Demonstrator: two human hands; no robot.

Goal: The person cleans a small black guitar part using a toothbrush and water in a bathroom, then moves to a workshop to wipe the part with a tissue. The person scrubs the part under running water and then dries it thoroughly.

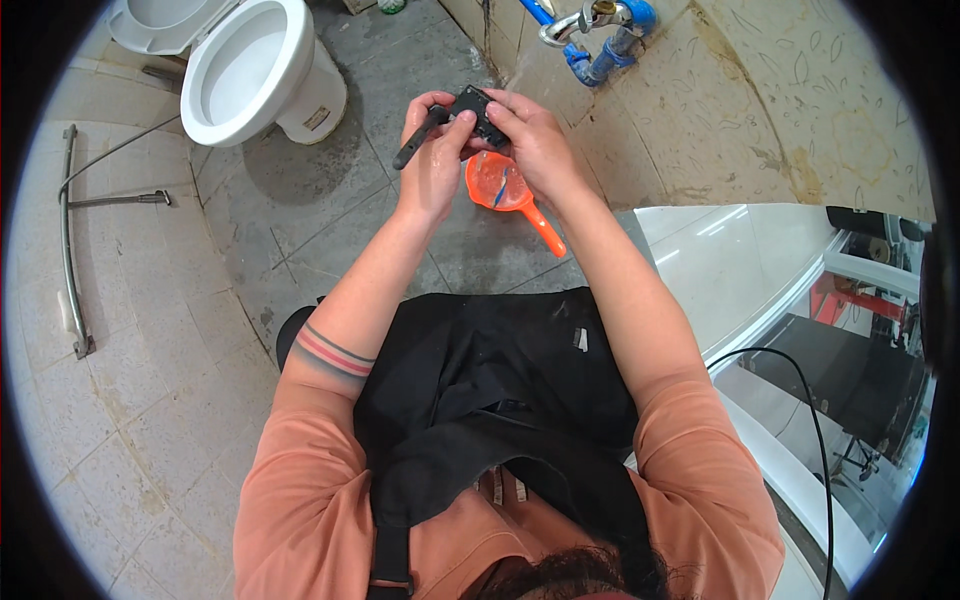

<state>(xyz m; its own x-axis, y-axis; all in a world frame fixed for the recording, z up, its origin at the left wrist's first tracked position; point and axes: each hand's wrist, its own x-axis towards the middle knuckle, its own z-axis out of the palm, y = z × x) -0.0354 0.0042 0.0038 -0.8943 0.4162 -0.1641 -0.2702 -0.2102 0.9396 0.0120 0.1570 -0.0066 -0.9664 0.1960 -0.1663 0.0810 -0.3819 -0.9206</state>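
Both my hands are raised in front of me, above the wet floor. Between them is a black block-shaped piece with a rounded black handle slanting out to the left; I cannot tell whether the two are joined. My left hand is closed around the handle side, its thumb on the block. On the block's other side, my right hand grips it with thumb and fingers. Just below the hands is an orange dipper, a thin blue item showing in its bowl.
A white toilet with its lid raised stands at the far left. Blue pipe fittings and a metal tap project from the tiled wall at far right. A grab bar is on the left wall. A black cable loops at right.
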